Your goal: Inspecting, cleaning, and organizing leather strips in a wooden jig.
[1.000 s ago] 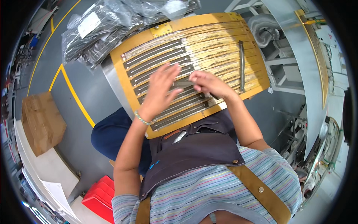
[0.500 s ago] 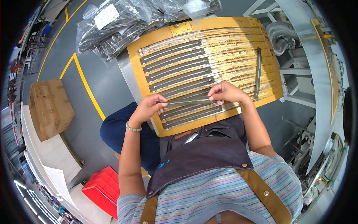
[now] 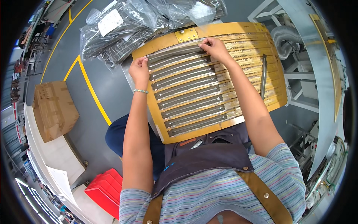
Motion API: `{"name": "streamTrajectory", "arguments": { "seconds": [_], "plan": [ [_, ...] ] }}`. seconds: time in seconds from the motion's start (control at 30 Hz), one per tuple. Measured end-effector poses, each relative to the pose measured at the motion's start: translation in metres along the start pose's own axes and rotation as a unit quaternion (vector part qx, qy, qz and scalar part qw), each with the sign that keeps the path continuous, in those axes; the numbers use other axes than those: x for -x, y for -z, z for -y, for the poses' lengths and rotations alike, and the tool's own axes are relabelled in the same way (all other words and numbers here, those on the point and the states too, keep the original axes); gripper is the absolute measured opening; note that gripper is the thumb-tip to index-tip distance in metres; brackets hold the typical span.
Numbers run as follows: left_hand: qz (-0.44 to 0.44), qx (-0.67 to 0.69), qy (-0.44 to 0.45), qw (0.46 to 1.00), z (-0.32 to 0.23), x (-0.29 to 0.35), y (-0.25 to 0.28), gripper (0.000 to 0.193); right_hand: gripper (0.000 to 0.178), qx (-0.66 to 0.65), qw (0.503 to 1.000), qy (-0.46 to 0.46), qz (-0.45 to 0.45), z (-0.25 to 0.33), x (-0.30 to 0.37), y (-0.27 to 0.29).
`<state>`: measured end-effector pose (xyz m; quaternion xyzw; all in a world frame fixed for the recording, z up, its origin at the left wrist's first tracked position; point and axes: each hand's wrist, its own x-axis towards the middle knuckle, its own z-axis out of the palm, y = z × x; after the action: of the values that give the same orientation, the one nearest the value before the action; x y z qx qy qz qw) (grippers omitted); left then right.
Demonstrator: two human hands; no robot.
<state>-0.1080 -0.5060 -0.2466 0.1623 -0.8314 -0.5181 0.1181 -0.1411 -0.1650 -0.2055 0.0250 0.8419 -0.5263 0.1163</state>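
Observation:
A long, narrow dark grey strip point(image 3: 173, 52) stretches between my two hands along the top slot of a yellow slotted board point(image 3: 158, 130). My left hand point(image 3: 140, 70) pinches its left end at the board's upper left edge. At the other end, my right hand point(image 3: 215, 50) pinches the strip between thumb and fingers, near the middle of the far edge. Below it, several similar dark strips point(image 3: 190, 90) lie in parallel rows on the board's left half. One loose strip point(image 3: 264, 76) lies crosswise on the right half, over bare, whitish-streaked slots.
Clear plastic bags of dark material point(image 3: 128, 31) are piled behind the board. A cardboard box point(image 3: 56, 110) and red bins point(image 3: 106, 192) stand to the left. A flexible grey duct point(image 3: 286, 41) and white metal frame point(image 3: 302, 76) are on the right.
Both hands have moved from the board's near part to its far edge, carrying the strip. It now lies along the top row. The view has shifted slightly.

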Motion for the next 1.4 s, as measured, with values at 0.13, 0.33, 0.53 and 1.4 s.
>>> {"name": "streamTrajectory", "arguments": {
  "seconds": [0.13, 0.33, 0.53, 1.4],
  "plan": [
    [-0.042, -0.137, -0.088, 0.986, -0.016, -0.004, -0.006, 0.007, 0.028, 0.031, 0.999, 0.007, -0.028, -0.004, -0.030, -0.006],
    [-0.046, -0.127, -0.096, 0.986, -0.016, -0.002, -0.005, 0.007, 0.029, 0.039, 0.998, 0.010, -0.056, -0.013, -0.040, -0.014],
    [-0.065, -0.159, -0.126, 0.977, -0.015, -0.002, -0.004, 0.007, 0.033, 0.062, 0.995, 0.025, -0.081, -0.011, -0.037, -0.018],
    [-0.067, -0.347, 0.030, 0.935, -0.010, -0.007, -0.018, 0.086, 0.026, 0.111, 0.977, 0.083, -0.162, 0.000, -0.019, -0.027]
  ]
}}
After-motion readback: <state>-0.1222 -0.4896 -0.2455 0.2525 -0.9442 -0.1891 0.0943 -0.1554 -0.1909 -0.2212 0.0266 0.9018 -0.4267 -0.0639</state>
